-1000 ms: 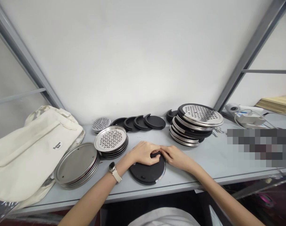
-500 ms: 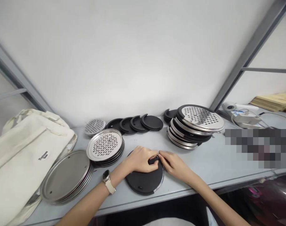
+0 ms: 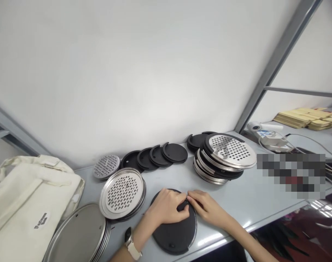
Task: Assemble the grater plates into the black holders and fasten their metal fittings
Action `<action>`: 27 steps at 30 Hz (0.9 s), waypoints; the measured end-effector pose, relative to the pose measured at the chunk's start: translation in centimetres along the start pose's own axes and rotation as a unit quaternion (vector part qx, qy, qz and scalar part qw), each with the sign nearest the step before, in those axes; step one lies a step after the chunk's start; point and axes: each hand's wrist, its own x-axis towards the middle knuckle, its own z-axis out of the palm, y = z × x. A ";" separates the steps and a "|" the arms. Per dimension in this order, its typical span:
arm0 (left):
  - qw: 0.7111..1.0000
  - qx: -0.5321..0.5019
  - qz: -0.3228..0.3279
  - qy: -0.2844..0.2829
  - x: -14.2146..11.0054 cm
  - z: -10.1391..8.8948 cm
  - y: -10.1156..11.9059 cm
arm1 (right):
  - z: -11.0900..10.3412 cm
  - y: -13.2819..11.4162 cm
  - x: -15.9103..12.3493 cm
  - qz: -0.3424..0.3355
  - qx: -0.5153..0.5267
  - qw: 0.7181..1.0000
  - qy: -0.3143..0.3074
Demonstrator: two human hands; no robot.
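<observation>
Found black disc lower in view than in the earlier frame, along with left hand and right hand, probably through a changed viewpoint rather than a slide; noted little change of grip. Judged a skid possible, given any hard push at the far rim on a smooth table; judged a fall possible as well, given a near rim close to the table's front edge. Recorded a round, matte black face with one small dark spot toward the front and a bright edge along the right. Located the disc on the table, partly under the left hand. Observed left thumb and forefinger curled round a small black piece; observed right fingertips bunched just beside them, but could not tell of anything held. Located farther out: grater stack at left, uneven pile at right.
</observation>
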 end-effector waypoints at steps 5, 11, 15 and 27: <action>1.000 -0.004 0.008 -0.020 0.2 0.1 -0.1 | 0.0 -0.2 0.0 0.011 -0.010 1.000 0.000; 1.000 -0.023 0.001 -0.016 0.3 -0.1 0.0 | 0.3 0.3 0.0 0.002 -0.018 1.000 -0.003; 1.000 -0.021 -0.004 -0.018 0.1 0.2 0.1 | 0.7 0.9 -0.1 0.005 -0.029 1.000 -0.005; 0.999 -0.018 -0.001 -0.029 0.0 -0.2 -0.1 | 0.1 0.6 0.0 0.010 -0.022 0.999 -0.025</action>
